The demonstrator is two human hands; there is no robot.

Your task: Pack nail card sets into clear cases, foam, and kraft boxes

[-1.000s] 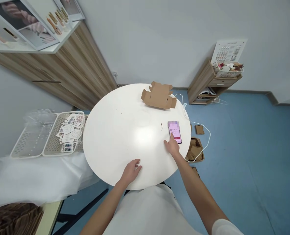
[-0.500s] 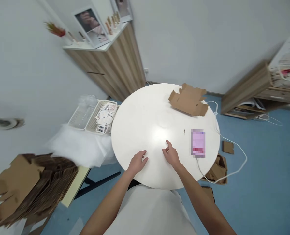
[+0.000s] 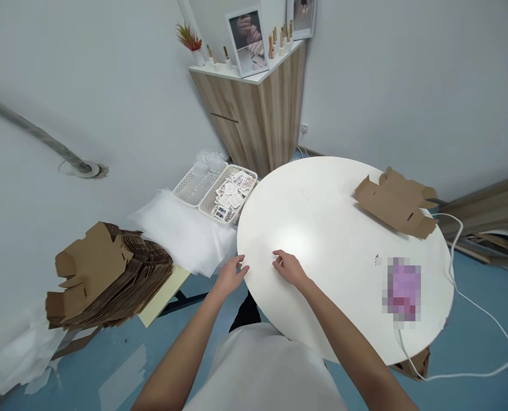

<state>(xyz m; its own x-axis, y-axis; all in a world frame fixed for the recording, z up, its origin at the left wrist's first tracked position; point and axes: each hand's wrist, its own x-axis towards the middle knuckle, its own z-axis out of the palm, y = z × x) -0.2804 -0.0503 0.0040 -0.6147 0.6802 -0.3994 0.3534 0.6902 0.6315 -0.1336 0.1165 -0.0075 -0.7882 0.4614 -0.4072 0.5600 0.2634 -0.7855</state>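
Glossy rounded tabletop (image 3: 331,251), curled right hand (image 3: 290,268)

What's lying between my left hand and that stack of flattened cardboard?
In the head view, between your left hand and the stack of flattened cardboard lie the white sheets and, nearer the cardboard, a pale yellow surface.

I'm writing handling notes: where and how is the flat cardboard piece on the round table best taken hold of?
Probably by the near edge of the cardboard piece, coming from the person's side with the right hand, thumb above and fingers beneath. That edge runs long and fairly straight across the round table, while the far side is cut into flaps.
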